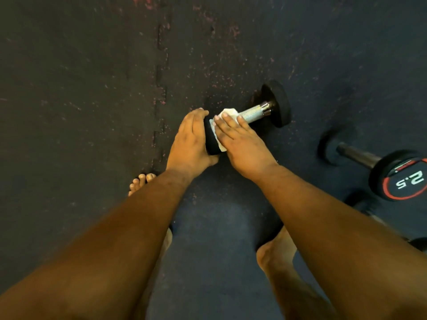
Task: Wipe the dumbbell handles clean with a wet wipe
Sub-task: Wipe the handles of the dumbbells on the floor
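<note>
Hands meet over a dumbbell [248, 117] lying on the dark rubber floor [92, 88]. The left hand [190, 140] cups the near black end weight, fingers curved around it. The right hand [240, 142] lies flat, fingers straight, pressing a white wet wipe [228, 115] onto the near part of the metal handle. A second dumbbell [381, 167] marked 2.5 lies to the right, well apart.
</note>
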